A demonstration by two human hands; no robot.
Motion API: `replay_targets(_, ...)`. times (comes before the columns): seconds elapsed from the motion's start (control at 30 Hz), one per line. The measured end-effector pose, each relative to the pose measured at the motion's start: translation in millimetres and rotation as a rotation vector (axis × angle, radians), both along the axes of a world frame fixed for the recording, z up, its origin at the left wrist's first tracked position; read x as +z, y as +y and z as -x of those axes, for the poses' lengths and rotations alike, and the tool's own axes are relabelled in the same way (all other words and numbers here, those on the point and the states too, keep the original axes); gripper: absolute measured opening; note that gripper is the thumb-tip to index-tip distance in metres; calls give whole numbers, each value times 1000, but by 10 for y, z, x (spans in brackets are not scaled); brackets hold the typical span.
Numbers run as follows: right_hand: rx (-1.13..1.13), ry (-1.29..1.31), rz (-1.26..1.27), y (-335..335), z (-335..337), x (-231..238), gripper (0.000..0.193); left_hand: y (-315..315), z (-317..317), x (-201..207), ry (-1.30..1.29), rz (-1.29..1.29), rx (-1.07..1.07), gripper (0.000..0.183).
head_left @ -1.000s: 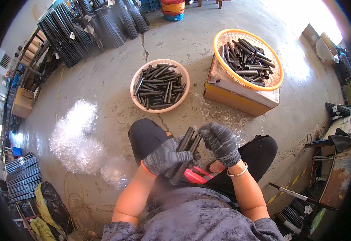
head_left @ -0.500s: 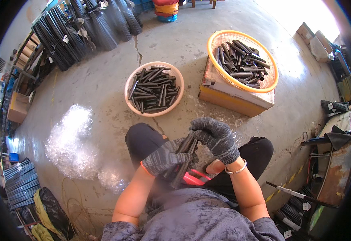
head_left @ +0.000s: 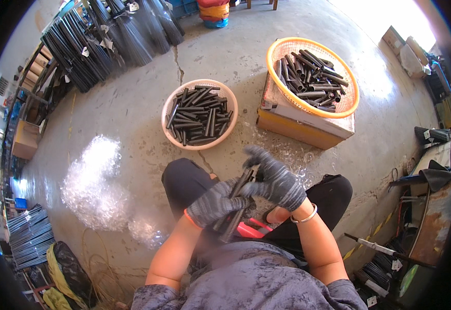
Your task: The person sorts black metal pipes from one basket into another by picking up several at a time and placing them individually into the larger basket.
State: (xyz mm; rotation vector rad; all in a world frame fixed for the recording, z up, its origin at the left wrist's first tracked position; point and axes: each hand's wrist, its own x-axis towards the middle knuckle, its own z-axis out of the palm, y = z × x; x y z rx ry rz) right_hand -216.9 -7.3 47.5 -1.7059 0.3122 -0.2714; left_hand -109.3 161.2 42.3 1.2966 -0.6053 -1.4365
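Note:
In my left hand, which wears a dark grey knitted glove with an orange cuff edge, a few black tubes are gripped at a slant above my lap. My right hand, in a matching glove, is beside the tubes' upper end with fingers and thumb apart. Its thumb comes close to the tubes; contact is unclear. Ahead on the floor stands a pale pink basket of short black tubes. An orange-rimmed basket with similar tubes rests on a cardboard box at the right.
Crumpled clear plastic lies on the floor at left. Bundles of long dark rods stand at the far left, and more rods lie at the near left. Something red sits between my legs. A rusty-topped bench is at right.
My right hand has opened from its closed hold at the tubes' upper end and shifted slightly. My left hand keeps its grip on the tubes.

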Motion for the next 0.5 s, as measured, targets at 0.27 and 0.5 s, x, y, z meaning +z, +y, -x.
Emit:
replay_targets(0.27, -27, -44, 224, 50, -31, -213, 14, -56, 43, 52, -66, 40, 1, 46)
replay_targets(0.5, 6, 86, -74, -224, 73, -262, 22, -19, 68, 96, 270, -53, -59, 50)
